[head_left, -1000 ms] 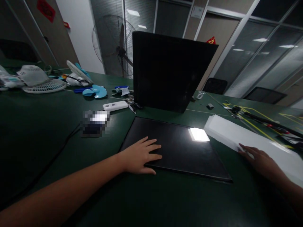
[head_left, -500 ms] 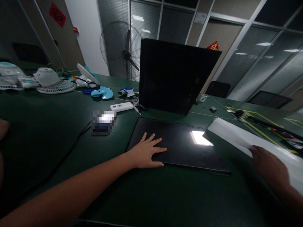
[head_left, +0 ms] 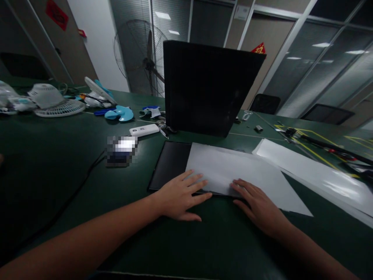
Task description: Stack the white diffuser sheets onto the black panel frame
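A flat black panel with a thin frame (head_left: 169, 165) lies on the green table. Over its middle and right side rests a smooth white sheet (head_left: 230, 165), its right corner reaching past the panel onto the table. My left hand (head_left: 182, 196) is spread open, its fingers on the sheet's left part and the panel's front edge. Fingers stretched out, my right hand (head_left: 258, 206) lies on the sheet near its front edge, thumb apart. To the right is a stack of similar white sheets (head_left: 314, 171).
A large black panel (head_left: 210, 89) stands upright behind. At left are a white power bank (head_left: 144, 130), a pixelated device (head_left: 121, 151) with a black cable, blue fan blades (head_left: 119, 113) and white fan parts (head_left: 60, 107). Black rods (head_left: 335, 146) lie at far right.
My right hand has come left from the stack with a white sheet, which now covers much of the black panel. My left hand stays at the panel, its fingers now touching the sheet.
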Tool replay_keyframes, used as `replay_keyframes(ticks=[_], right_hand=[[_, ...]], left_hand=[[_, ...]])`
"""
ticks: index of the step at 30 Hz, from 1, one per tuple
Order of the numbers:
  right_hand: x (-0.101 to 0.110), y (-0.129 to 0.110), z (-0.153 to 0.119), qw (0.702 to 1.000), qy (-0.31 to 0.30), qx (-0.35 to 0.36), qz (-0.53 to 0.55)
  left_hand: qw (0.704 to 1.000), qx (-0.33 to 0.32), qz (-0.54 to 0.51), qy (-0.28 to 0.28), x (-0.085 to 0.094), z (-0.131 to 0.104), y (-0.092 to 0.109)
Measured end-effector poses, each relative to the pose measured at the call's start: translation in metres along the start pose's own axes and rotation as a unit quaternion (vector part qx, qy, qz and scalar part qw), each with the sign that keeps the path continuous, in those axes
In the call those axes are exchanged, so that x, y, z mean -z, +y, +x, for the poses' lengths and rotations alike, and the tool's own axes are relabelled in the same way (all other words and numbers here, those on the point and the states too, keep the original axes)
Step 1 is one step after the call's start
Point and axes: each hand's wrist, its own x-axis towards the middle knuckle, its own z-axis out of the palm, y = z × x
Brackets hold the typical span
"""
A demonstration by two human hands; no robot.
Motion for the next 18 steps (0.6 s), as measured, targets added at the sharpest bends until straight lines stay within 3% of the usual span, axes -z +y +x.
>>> replay_keyframes(ticks=[5,9,11,14,16,18], right_hand=[[0.018,-0.010,0.029,0.991,-0.076,0.042,0.098],[0.035,0.010,0.060,0.976,-0.112,0.049,0.177],[0.043,0.036,0.076,0.982,-0.082,0.023,0.167],[0.047,0.098,0.090,0.993,0.061,-0.080,0.064],[0.040,0.147,0.086,0.979,0.129,-0.152,-0.031],[0.028,0.194,0.074,0.953,0.160,-0.240,-0.092]], left_hand=[[0.995,0.064,-0.024,-0.065,-0.002,0.003,0.004],[0.985,0.144,-0.046,-0.087,-0.003,0.002,0.000],[0.978,0.170,-0.051,-0.113,-0.001,0.003,0.000],[0.969,0.196,-0.032,-0.147,0.006,0.005,0.002],[0.964,0.210,-0.016,-0.162,0.011,0.007,0.004],[0.962,0.219,-0.004,-0.165,0.014,0.007,0.006]])
